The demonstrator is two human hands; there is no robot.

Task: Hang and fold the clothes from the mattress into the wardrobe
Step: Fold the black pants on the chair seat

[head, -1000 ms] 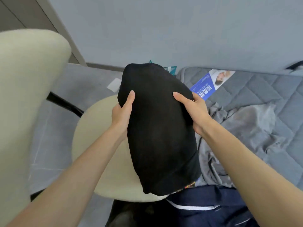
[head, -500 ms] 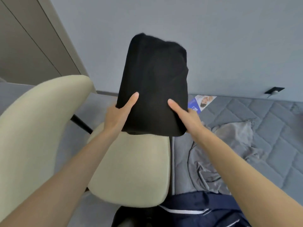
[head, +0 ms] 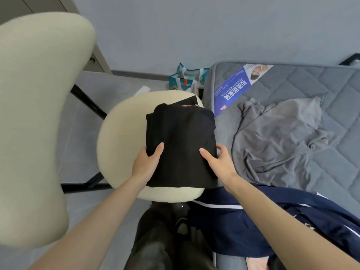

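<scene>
Black folded garment (head: 181, 145) over cream chair seat (head: 120, 145), left hand (head: 145, 166) and right hand (head: 220, 164) each gripping one side

Blue label (head: 231, 90) on mattress (head: 311, 84): "和美居家具" (HEMEI FURNITURE beneath).

A cream chair seat (head: 120, 152) is sitting before me on a black frame (head: 88, 103), its padded backrest (head: 35, 114) looming at my left. A teal patterned bag (head: 187, 78) is standing on the grey floor (head: 78, 145) by the wall (head: 194, 26), a blue printed label (head: 235, 90) lying just right of it.
</scene>
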